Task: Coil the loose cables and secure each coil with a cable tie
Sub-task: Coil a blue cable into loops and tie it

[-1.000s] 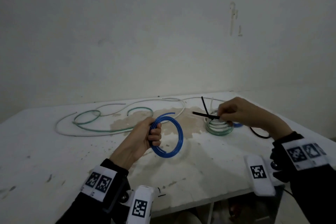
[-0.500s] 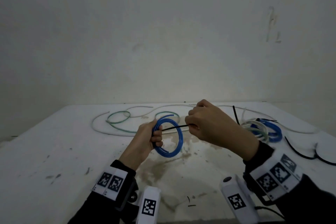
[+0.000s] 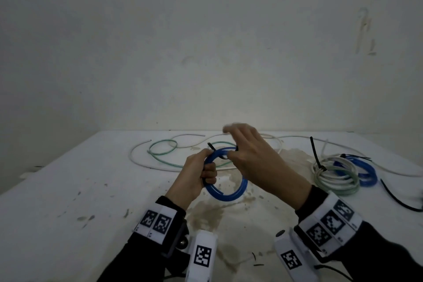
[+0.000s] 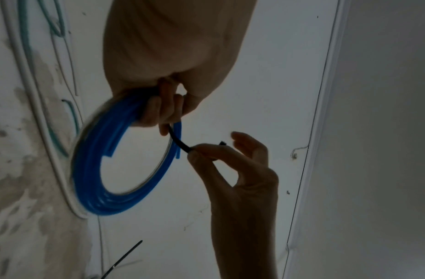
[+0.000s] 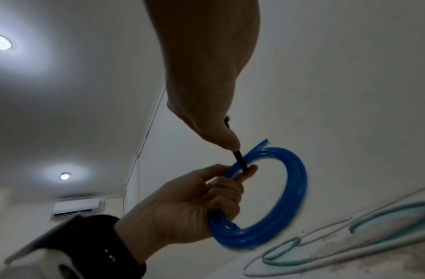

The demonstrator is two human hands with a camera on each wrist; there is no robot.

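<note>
So far, two coils look finished: a grey-white coil (image 3: 335, 178) with a black tie (image 3: 317, 155) cinched round it and a second blue coil (image 3: 364, 173) lie together on the right of the tabletop (image 3: 68, 190), though whether the blue one's tie is fully fastened is hard to tell. The left hand (image 3: 194, 179) holds a blue coil (image 3: 229, 192) above the tabletop, fingers curled tightly round one side of the loops so they stay bunched. The right hand (image 3: 249, 160) pinches a black cable tie (image 4: 180, 143) between thumb and forefinger, the other fingers spread loose; the strap runs from that pinch down into the left hand's grip against the coil. By my reading the tie is being wrapped round the bundle and is not yet closed, since its head end (image 5: 226, 120) shows free by the right thumb. Left to do: thread and tighten this tie, then coil the loose white cable (image 3: 146, 162) and green cable (image 3: 162, 149) sprawled across the back of the tabletop and tie each.
</note>
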